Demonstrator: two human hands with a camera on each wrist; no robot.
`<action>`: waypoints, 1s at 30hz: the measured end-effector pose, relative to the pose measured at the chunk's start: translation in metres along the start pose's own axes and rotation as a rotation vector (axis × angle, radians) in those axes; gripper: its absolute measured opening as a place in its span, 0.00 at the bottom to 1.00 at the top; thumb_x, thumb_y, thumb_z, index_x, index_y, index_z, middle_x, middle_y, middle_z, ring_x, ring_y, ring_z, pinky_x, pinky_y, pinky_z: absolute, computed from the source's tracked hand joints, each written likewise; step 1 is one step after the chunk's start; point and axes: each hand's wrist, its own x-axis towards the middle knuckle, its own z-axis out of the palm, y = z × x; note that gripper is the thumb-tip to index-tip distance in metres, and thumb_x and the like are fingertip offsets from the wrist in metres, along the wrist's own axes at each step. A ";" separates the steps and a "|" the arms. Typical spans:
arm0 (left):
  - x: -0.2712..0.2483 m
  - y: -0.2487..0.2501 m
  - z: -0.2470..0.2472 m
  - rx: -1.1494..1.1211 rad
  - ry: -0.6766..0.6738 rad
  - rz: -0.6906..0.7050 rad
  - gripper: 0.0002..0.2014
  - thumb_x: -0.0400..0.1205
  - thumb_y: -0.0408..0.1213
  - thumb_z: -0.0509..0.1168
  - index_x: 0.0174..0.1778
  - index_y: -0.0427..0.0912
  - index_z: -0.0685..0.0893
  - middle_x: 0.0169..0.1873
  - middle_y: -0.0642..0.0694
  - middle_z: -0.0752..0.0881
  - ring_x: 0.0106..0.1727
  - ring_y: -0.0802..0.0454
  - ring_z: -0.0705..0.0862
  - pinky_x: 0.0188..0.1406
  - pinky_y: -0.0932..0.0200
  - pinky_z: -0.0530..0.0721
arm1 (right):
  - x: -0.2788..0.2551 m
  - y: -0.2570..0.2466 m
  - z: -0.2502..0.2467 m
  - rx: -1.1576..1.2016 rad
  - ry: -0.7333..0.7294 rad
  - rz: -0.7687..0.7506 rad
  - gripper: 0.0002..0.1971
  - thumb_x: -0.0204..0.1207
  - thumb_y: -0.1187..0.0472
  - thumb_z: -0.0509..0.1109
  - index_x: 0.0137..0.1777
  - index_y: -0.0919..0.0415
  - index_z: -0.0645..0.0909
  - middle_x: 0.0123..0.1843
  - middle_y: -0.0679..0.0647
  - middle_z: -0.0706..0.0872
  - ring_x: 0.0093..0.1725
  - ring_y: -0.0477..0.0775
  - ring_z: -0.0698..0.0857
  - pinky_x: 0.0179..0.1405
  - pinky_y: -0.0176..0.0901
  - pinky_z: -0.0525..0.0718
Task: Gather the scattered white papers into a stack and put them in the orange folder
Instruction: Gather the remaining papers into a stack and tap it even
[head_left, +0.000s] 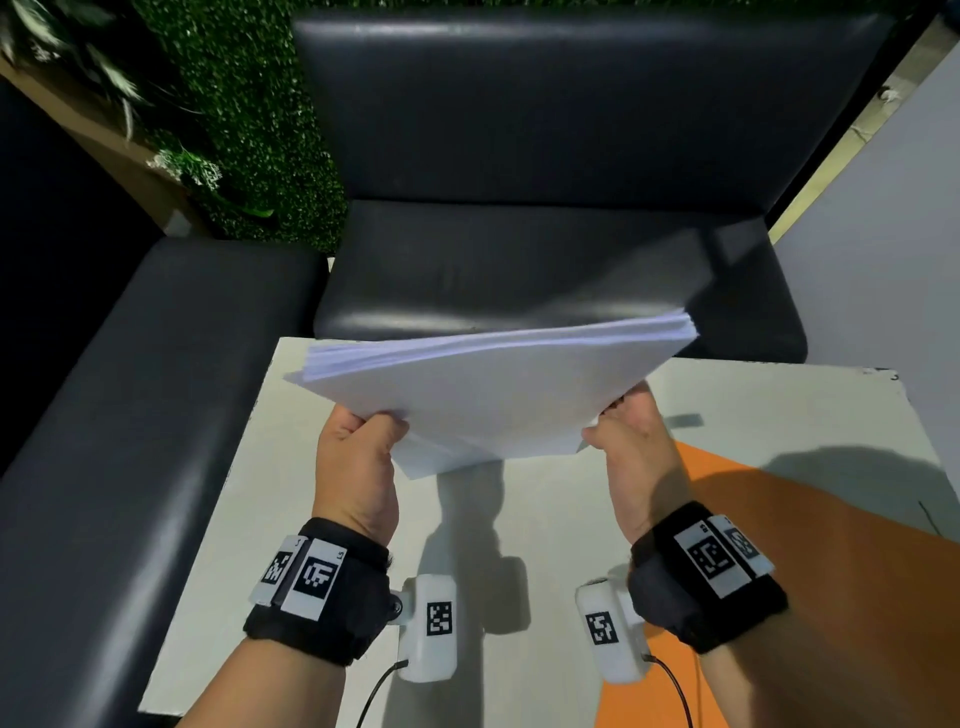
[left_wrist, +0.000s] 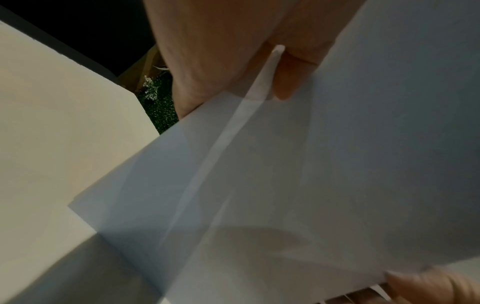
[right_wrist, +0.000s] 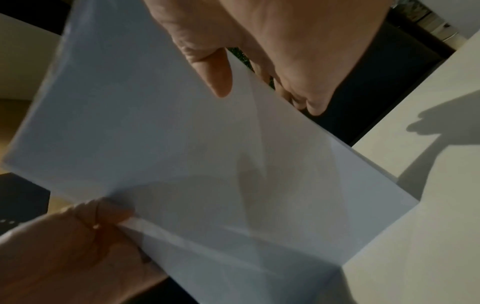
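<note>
White papers (head_left: 498, 395), gathered into one thick stack, are held in the air above a pale table (head_left: 322, 519), tilted so the far edge rises toward the right. Sheets at the near left corner are slightly fanned and not flush. How many sheets there are cannot be told, and both wrist views are dim and blurred, filled mostly by grey paper (left_wrist: 298, 174).

The left hand (head_left: 356, 467) grips the stack's near left edge, thumb on top and fingers curled beneath; the left wrist view shows the thumb (left_wrist: 285, 82) pressed on the sheet, while the fingers under it are hidden. The right hand (head_left: 636, 447) pinches the near right edge in the same way, thumb (right_wrist: 215, 76) above and curled fingers (right_wrist: 298, 92) behind the paper. The left hand (right_wrist: 72, 242) also shows at the lower left of the right wrist view, closed on the paper's edge.

An orange folder (head_left: 810, 566) lies flat on the table's right side, under the right forearm; its near and right parts are cut off by the frame, and shadow covers much of it. Both wrists wear black bands with square coded markers and small white camera units.

Beyond the table stands a black padded sofa (head_left: 561, 156), with a matching black seat (head_left: 130, 389) at the left. Green artificial foliage (head_left: 244, 119) covers the wall at upper left.
</note>
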 end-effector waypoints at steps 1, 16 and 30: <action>0.000 -0.001 0.000 0.012 0.008 -0.002 0.17 0.63 0.25 0.62 0.48 0.37 0.84 0.43 0.43 0.86 0.48 0.47 0.84 0.58 0.52 0.79 | 0.000 0.003 0.000 -0.003 0.014 -0.004 0.25 0.72 0.75 0.62 0.62 0.47 0.78 0.51 0.43 0.88 0.53 0.47 0.84 0.52 0.34 0.81; -0.004 0.012 0.026 0.103 -0.051 0.221 0.20 0.83 0.18 0.61 0.58 0.50 0.83 0.48 0.59 0.91 0.54 0.59 0.88 0.53 0.66 0.85 | 0.005 -0.020 0.006 -0.018 0.092 -0.100 0.12 0.88 0.57 0.59 0.56 0.38 0.80 0.55 0.40 0.90 0.58 0.39 0.88 0.61 0.39 0.83; 0.000 0.015 0.027 0.019 -0.132 0.210 0.22 0.80 0.18 0.59 0.55 0.50 0.85 0.47 0.57 0.91 0.51 0.60 0.87 0.48 0.68 0.84 | 0.011 -0.020 -0.004 0.029 0.067 -0.076 0.18 0.84 0.71 0.61 0.59 0.45 0.80 0.49 0.37 0.90 0.45 0.30 0.87 0.43 0.23 0.82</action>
